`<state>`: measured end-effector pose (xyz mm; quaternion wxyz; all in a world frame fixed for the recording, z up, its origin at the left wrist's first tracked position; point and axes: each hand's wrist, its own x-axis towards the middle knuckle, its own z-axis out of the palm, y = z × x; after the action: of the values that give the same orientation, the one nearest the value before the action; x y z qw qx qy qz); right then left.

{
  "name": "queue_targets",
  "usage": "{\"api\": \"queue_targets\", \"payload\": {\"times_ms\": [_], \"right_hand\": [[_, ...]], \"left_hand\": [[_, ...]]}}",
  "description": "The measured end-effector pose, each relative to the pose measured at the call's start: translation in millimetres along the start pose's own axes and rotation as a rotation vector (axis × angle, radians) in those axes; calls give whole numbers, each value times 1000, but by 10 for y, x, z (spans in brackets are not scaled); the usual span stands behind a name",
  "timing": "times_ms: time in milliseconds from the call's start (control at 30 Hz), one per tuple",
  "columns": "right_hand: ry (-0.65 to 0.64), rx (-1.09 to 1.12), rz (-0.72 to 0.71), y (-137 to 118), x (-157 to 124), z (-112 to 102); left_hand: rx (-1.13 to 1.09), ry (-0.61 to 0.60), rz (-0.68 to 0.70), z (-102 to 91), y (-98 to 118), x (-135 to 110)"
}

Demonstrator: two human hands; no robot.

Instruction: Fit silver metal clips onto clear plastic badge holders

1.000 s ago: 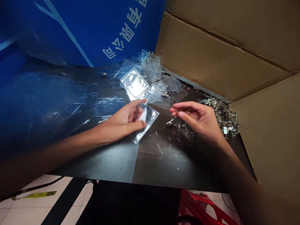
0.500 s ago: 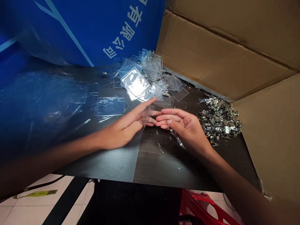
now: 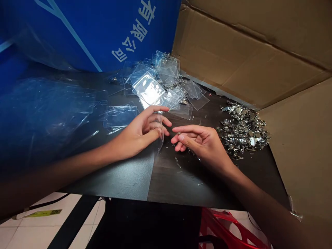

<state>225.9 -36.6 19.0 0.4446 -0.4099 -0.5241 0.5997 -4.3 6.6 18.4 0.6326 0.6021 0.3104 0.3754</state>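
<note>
My left hand (image 3: 141,133) grips a transparent vinyl badge holder (image 3: 158,142), which stands almost edge-on with its lower part showing below my fingers. Facing it, my right hand (image 3: 199,141) pinches a tiny metal clip (image 3: 178,133) between thumb and forefinger. The clip is small and partly hidden by my fingertips. A short gap separates my two hands. Several loose transparent badge holders (image 3: 155,86) lie in an overlapping heap beyond my left hand, and a heap of silvery metal clips (image 3: 242,131) lies right of my right hand.
The dark tabletop (image 3: 181,176) carries small transparent plastic strips near my right hand. A flat badge holder (image 3: 120,117) lies left of the heap. Blue plastic sheeting (image 3: 46,110) covers the left side, and cardboard panels (image 3: 259,58) wall the back and right. A red plastic object (image 3: 223,224) sits below the table.
My hands have moved slightly apart, their fingertips no longer meeting. My left hand has turned the badge holder nearly edge-on, and my right hand now shows the small clip at its fingertips.
</note>
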Motion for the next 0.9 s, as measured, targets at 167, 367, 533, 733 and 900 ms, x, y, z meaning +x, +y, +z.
{"api": "queue_targets", "payload": {"times_ms": [167,367,533,733,900], "right_hand": [[10,-65,-6,-25,-62,50],[-3,-89,-18,-57,-86,102],[-8,-102,-14,-46,-79,89],[-40,-80,25,-51,-69,89],[-42,-57,88,-48,-57,102]], "left_hand": [[82,61,-33,-8,-8,4],[87,69,-59,-19,-35,9],[96,66,-70,-7,-46,5],[96,58,-53,21,-46,-12],[96,47,-38,73,-24,-20]]}}
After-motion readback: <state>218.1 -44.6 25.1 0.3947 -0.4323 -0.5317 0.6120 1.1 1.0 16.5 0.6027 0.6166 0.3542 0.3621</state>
